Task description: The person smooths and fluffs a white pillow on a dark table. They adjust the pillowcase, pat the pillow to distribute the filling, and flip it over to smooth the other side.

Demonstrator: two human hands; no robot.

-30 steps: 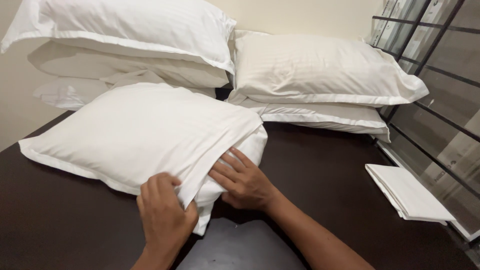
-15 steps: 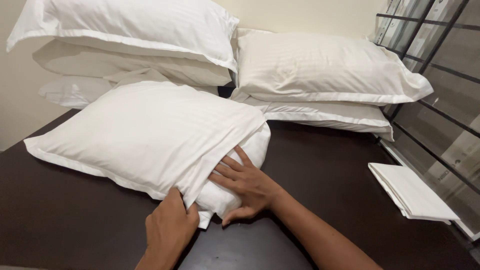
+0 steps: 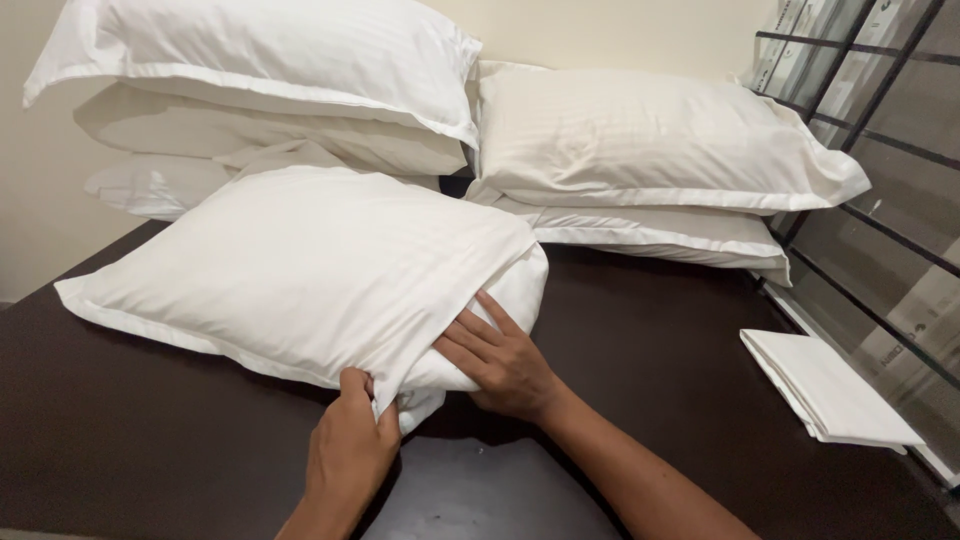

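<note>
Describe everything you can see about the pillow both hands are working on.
The pillow is white and plump, in a faintly striped cloth case with a flat flanged border. It lies tilted on the dark table, leaning against stacked pillows. The left hand pinches the case's open end; the right hand presses flat against the exposed pillow corner.

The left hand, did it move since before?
Yes. The left hand slid down the pillow's open corner, toward the near edge of the dark table.

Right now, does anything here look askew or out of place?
Only the front pillow: it lies slantwise on the dark table, its open end bunched and untucked where the left hand pinches the case and the right hand presses in. The stacked pillows look tidy.
</note>
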